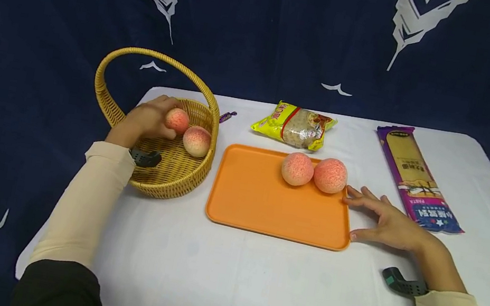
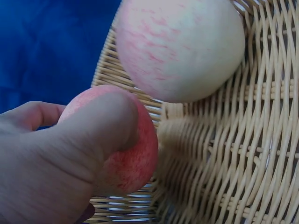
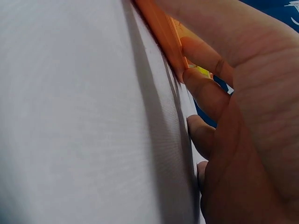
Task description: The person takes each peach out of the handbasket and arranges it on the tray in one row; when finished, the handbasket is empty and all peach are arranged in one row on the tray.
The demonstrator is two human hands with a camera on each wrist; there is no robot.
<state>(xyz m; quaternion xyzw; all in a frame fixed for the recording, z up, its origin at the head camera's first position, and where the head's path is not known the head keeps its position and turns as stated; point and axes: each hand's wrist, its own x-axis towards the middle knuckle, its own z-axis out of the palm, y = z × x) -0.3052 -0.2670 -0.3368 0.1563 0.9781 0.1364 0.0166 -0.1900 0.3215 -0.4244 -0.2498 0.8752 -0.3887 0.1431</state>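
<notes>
A: Nearest item relative to the orange tray (image 1: 266, 199)?

B: The right hand (image 1: 383, 223) is laid flat on the white surface (image 1: 225, 278), just beside the tray's right edge. Fingers are held straight and loose, nothing is gripped; in the right wrist view the fingertips (image 3: 205, 56) are seen touching the tray rim.

A: On the tray?

B: Two peaches are seen at its far right corner, touching each other: the left tray peach (image 1: 297, 169) and the right tray peach (image 1: 330, 175).

A: Left of the tray?

B: A wicker basket (image 1: 173, 179) is set just beside the tray's left edge. The left hand (image 1: 146, 118) is placed inside it, and a small peach (image 1: 177, 120) is gripped with curled fingers and thumb. In the left wrist view the thumb (image 2: 100, 126) is pressed over that peach. A second basket peach (image 1: 196, 141) lies just beside it, on the tray side.

A: Beyond the tray?

B: A yellow snack bag (image 1: 295, 125) is found behind the far edge. A purple pasta packet (image 1: 416, 177) is laid right of the tray, past the right hand. A small purple wrapper (image 1: 228, 116) is seen near the basket's far side.
</notes>
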